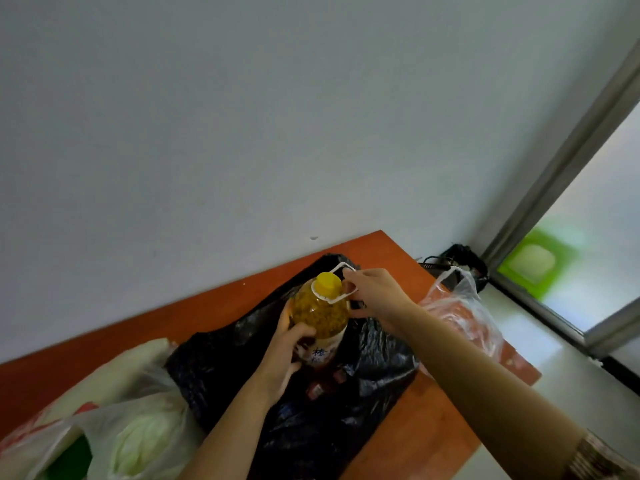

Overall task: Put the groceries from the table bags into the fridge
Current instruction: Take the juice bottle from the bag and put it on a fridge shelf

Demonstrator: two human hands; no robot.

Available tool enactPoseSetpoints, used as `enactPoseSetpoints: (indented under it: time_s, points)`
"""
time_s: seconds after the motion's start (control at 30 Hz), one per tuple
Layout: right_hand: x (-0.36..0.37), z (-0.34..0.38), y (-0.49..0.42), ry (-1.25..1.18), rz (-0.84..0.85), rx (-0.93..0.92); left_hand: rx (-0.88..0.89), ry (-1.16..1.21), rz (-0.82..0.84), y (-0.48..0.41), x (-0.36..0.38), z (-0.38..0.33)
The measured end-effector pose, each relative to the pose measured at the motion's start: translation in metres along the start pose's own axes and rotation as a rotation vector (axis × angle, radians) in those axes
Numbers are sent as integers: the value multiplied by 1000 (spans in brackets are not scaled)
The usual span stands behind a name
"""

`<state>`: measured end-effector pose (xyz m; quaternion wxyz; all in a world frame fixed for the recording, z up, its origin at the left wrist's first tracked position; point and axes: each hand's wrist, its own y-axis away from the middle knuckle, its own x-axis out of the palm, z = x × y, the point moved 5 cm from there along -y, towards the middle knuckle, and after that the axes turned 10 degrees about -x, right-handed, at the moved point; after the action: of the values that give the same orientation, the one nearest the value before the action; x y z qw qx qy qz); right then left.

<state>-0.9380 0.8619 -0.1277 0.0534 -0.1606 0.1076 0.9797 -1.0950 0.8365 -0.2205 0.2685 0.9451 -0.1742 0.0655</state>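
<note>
Orange table (221, 306) first; the black bin bag (381, 358) slumps mid-table with the yellow-capped bottle (320, 313) standing upright in its mouth; left hand (284, 355) is wrapped round the bottle's body, right hand (374, 292) pinches the white carry handle (337, 268); I'd lift straight up by that handle with the left supporting the weight, so the bag doesn't drag along; fridge isn't in shot.

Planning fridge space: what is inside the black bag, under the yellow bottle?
Below the yellow bottle, which the left hand and right hand grip, the black bag shows a few small reddish-topped items. Its folds hide anything deeper.
</note>
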Motion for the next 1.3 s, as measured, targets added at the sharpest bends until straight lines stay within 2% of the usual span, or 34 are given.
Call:
enactPoseSetpoints:
  time_s: [0.07,0.2,0.47,0.7,0.8,1.0,1.1,1.3]
  points:
    - [1,6,6,36,-13,10,-34,-42,0,-4,1,6]
    - [3,17,15,131,-34,2,189,-353,-243,-18,-2,7]
    - [-12,26,64,82,-9,-19,390,-380,-319,14,18,1]
    - [-87,78,141,-88,-51,-169,671,-409,-356,79,80,-51]
    - [-127,90,193,-87,-136,-247,793,-396,-297,114,127,-65]
    - [-215,74,312,-31,-322,-263,851,-364,-129,187,252,-41]
    - [-262,48,373,52,-431,-198,791,-332,-10,213,320,-6]
    - [-353,-18,472,106,-584,-3,554,-373,205,241,461,81]
